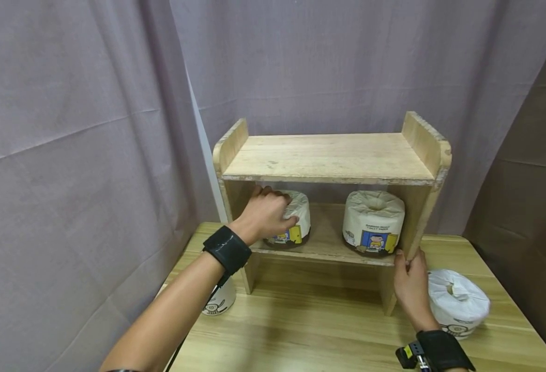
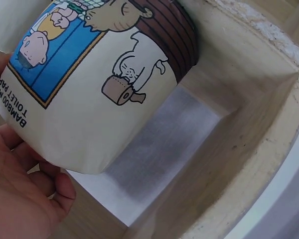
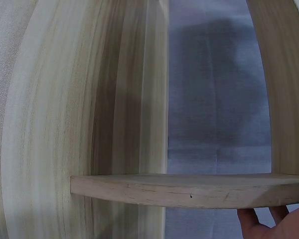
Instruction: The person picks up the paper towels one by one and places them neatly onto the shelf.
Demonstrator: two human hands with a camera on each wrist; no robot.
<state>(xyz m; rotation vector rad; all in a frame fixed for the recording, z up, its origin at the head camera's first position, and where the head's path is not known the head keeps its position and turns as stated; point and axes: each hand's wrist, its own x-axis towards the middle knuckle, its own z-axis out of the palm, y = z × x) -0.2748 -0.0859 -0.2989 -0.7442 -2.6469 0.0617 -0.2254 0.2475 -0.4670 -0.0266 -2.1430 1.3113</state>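
Observation:
A two-tier wooden shelf (image 1: 329, 157) stands on the table in the head view. On its lower board, at the left, sits a wrapped toilet roll (image 1: 302, 211) with a cartoon print. My left hand (image 1: 268, 214) grips that roll from above and the side; the left wrist view shows its fingers bent against the wrapper. A matching toilet roll (image 1: 374, 222) occupies the right end of the same board. My right hand (image 1: 412, 284) holds the lower part of the shelf's right side panel, thumb in front. Only its fingertips show below the panel edge (image 3: 189, 191) in the right wrist view.
One white-wrapped roll (image 1: 459, 302) stands on the table (image 1: 301, 336) right of the shelf. Another white roll (image 1: 222, 299) is partly hidden behind my left forearm. Grey curtains (image 1: 319, 62) hang behind and to the left.

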